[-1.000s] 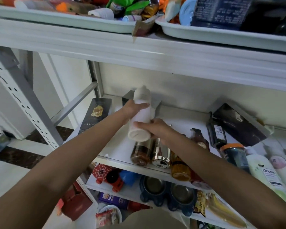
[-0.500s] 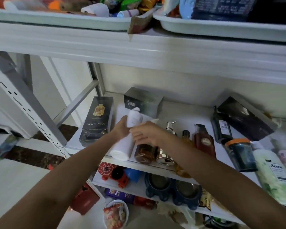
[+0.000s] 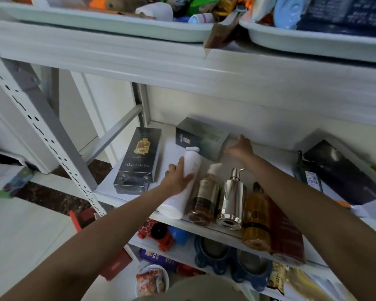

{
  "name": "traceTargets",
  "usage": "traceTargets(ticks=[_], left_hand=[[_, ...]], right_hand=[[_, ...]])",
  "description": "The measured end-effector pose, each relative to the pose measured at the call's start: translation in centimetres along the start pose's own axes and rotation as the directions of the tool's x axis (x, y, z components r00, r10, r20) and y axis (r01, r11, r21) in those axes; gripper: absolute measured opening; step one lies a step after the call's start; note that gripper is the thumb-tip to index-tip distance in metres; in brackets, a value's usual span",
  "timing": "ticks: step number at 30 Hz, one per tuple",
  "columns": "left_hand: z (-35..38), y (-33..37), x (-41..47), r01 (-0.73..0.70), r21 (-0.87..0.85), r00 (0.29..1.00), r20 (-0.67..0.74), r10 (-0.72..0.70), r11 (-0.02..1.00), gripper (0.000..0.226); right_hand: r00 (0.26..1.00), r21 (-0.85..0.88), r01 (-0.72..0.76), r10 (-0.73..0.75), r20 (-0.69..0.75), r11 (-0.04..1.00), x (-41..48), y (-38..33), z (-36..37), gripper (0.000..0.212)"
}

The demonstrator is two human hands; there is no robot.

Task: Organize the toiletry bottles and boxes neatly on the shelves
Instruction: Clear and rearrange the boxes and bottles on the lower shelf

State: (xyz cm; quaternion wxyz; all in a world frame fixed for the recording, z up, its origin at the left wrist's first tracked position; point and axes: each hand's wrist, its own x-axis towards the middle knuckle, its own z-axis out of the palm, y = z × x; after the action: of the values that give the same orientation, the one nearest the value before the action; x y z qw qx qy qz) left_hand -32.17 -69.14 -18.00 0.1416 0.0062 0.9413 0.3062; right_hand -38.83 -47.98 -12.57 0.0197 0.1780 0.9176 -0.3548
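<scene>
The white bottle (image 3: 192, 159) lies on the middle shelf (image 3: 267, 161) at frame centre, long axis front to back, cap toward the rear wall, base at the front edge. The left grip (image 3: 179, 178) curls over its middle. The right grip (image 3: 240, 147), blurred, touches the grey box (image 3: 201, 137) behind it; I cannot tell how closed it is.

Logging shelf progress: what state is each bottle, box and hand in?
White cylindrical plastic bottle, lying on its side
Brown pump bottle, white pump, lying down
Chrome metal pump dispenser, lying down
Amber plastic bottle, lying down
Grey-green rectangular box, lying flat
Dark blue ALICEHORN box, lying flat
Left hand, holds the white bottle
Right hand, touches the grey-green box, blurred
</scene>
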Motion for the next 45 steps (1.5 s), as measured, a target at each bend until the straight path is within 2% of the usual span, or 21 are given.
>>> traceTargets(ticks=[3,5,6,9,11,14,17,20,23,25,28,31,34,39,45], left_hand=[[-0.8,-1.4,0.6,0.03,-0.145,0.999,0.02,-0.027,0.989,0.066],[-1.1,-2.8,1.4,0.067,-0.221,0.997,0.046,-0.059,0.973,0.086],[-1.3,-3.3,1.7,0.088,-0.235,0.995,0.056,-0.077,0.968,0.087],[-1.8,-3.7,1.7,0.095,-0.235,0.995,0.03,-0.09,0.967,0.056],[-1.9,-3.9,1.7,0.103,-0.244,0.995,0.02,-0.101,0.964,0.054],[-1.8,-4.2,2.2,0.145,-0.212,0.989,0.024,-0.143,0.966,0.056],[-1.8,-4.4,2.6,0.171,-0.179,0.985,0.018,-0.17,0.969,0.061],[-1.7,-4.4,2.8,0.183,-0.119,0.983,0.029,-0.18,0.976,0.069],[-1.6,-3.9,2.6,0.168,-0.063,0.985,0.041,-0.166,0.984,0.07],[-1.3,-3.7,2.2,0.158,-0.099,0.986,0.061,-0.153,0.982,0.069],[-0.7,-3.7,1.5,0.134,-0.241,0.987,0.115,-0.108,0.961,0.07],[-0.4,-3.6,0.8,0.091,-0.284,0.99,0.126,-0.057,0.955,0.07],[-0.2,-3.5,0.4,0.087,-0.246,0.987,0.155,-0.049,0.965,0.076],[0.1,-2.3,-0.3,0.081,-0.136,0.988,0.142,-0.062,0.987,0.077],[0.0,-1.8,-0.8,0.043,-0.086,0.991,0.129,-0.032,0.995,0.076]], right_hand=[[0.993,-0.154,0.117,-0.115,0.018,0.981,1.7,-0.5,0.3,0.08],[0.986,-0.236,0.166,-0.152,0.074,0.957,2.4,-0.8,0.7,0.084],[0.981,-0.264,0.185,-0.162,0.104,0.947,2.7,-0.9,1.0,0.087],[0.962,-0.37,0.264,-0.219,0.161,0.891,3.3,-1.2,1.6,0.091],[0.933,-0.481,0.361,-0.305,0.193,0.799,3.4,-1.0,2.1,0.083],[0.852,-0.638,0.493,-0.477,0.217,0.591,3.3,-0.7,2.7,0.063],[0.845,-0.74,0.438,-0.515,0.144,0.511,3.2,-0.4,2.7,0.061],[0.884,-0.746,0.366,-0.459,0.091,0.557,3.5,-0.3,2.1,0.055],[0.907,-0.675,0.381,-0.396,0.142,0.632,4.2,-0.2,1.6,0.048],[0.918,-0.642,0.384,-0.349,0.188,0.664,4.5,-0.5,1.5,0.051],[0.936,-0.628,0.351,-0.276,0.217,0.695,4.8,-0.8,1.7,0.068],[0.944,-0.565,0.327,-0.246,0.218,0.757,4.8,-1.3,1.0,0.069],[0.955,-0.579,0.295,-0.226,0.191,0.76,4.3,-2.0,-0.2,0.071],[0.986,-0.605,0.168,-0.146,0.086,0.779,2.8,-3.6,0.8,0.095],[0.996,-0.639,0.094,-0.07,0.062,0.763,1.4,-6.6,2.4,0.087]])
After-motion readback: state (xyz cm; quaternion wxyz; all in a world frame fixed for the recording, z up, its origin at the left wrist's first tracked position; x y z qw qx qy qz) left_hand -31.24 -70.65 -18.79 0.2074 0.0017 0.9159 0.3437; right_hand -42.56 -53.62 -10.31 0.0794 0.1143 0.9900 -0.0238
